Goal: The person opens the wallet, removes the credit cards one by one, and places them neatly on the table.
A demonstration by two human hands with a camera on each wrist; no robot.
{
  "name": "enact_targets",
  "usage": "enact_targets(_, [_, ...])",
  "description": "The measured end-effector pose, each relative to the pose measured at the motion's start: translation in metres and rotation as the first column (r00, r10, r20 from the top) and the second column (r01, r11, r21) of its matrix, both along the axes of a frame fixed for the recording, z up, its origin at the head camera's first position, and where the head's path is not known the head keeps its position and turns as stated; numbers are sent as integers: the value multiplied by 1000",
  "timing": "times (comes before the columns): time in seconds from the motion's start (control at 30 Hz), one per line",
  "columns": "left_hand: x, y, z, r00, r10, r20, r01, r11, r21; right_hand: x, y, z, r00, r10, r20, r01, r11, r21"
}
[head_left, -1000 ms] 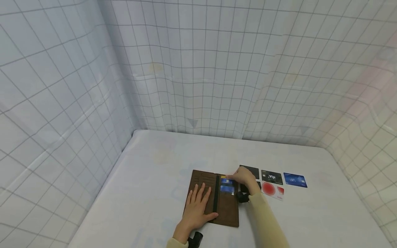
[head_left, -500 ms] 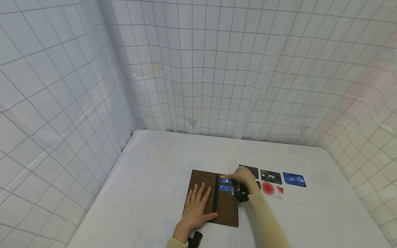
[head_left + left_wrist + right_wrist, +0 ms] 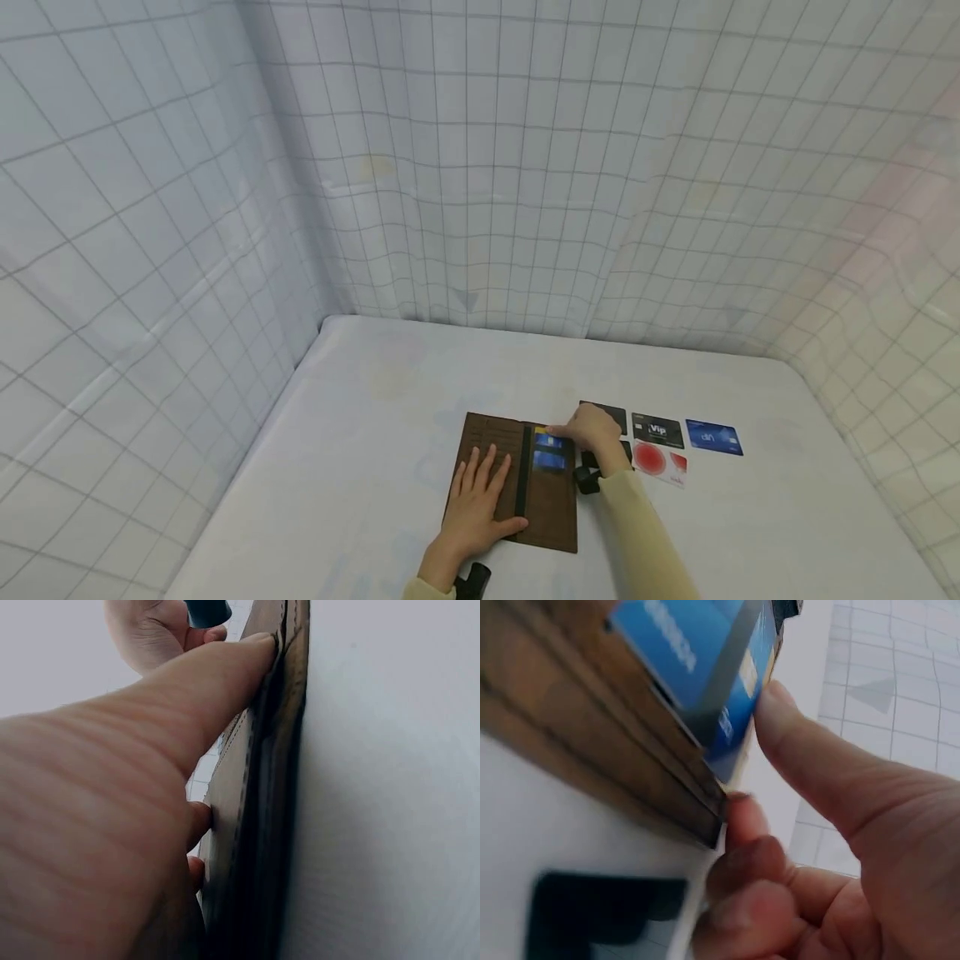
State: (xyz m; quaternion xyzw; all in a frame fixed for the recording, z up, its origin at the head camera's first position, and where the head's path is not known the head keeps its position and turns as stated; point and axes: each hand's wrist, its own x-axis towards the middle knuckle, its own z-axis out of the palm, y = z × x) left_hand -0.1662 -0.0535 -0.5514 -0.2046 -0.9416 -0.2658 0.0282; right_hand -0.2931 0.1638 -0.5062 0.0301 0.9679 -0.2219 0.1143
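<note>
A brown wallet (image 3: pixel 551 521) lies spread open on the white table. My left hand (image 3: pixel 472 508) rests flat on its left half, fingers spread and thumb reaching across the black elastic band (image 3: pixel 522 475). In the left wrist view, the thumb (image 3: pixel 232 667) presses the wallet's stitched edge. Two blue bank cards sit in the slots of the right half, the upper card (image 3: pixel 550 442) above the lower card (image 3: pixel 549 460). My right hand (image 3: pixel 592 429) pinches at the upper card's top edge. The right wrist view shows the thumb (image 3: pixel 784 720) on the card and curled fingers at the wallet's edge.
Right of the wallet lie several cards: a black Vip card (image 3: pixel 657 430), a blue card (image 3: pixel 714 437), a white card with a red circle (image 3: pixel 658 462), and dark cards partly behind my right hand. White gridded curtains (image 3: pixel 480 208) enclose the table's back and sides.
</note>
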Motion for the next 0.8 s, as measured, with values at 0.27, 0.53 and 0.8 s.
enact_targets(0.27, [0,1,5,999,10,33,-10,1000,-16,-1,-3,4,999,-40,26,38,998,50])
enact_targets(0.53, [-1,3,2,999,5,41,-4,1000,-12,3,-4,6,997,-81,10,80,995,61])
enact_targets(0.8, [-2,2,3,998,24,59,-22,999,-39,-1,-1,2,996,-86,28,87,994,-64])
